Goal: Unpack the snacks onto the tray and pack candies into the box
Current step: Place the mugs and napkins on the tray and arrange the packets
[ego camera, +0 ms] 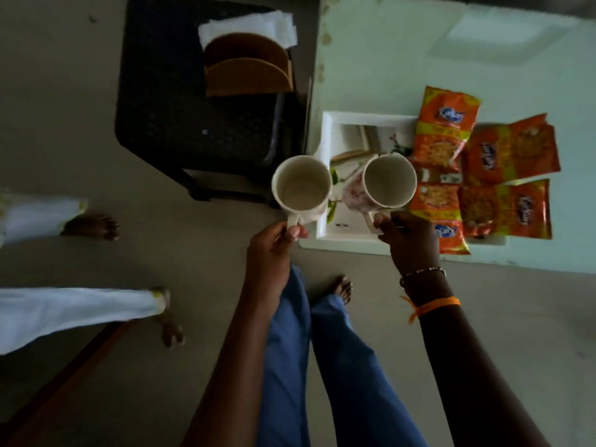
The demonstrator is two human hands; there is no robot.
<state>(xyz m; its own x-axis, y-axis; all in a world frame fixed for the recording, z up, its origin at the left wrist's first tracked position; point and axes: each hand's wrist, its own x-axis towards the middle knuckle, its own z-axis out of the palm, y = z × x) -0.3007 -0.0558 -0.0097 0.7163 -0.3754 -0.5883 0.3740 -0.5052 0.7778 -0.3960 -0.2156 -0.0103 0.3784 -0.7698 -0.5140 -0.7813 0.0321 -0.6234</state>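
My left hand [274, 240] grips the handle of an empty white mug [301, 185], held just left of the tray's left edge. My right hand [409, 240] holds a second empty mug with a floral outside [388, 182] by its handle, above the white rectangular tray [342, 124]. Several orange snack packets [442, 133] lie on the right part of the tray and spill past its right rim. No box or candies are visible.
The tray sits on a pale green table [419, 59]. A black plastic stool [180, 101] to the left carries a wooden napkin holder with white napkins [248, 53]. Another person's bare feet and white trouser legs [80, 304] are on the floor at left.
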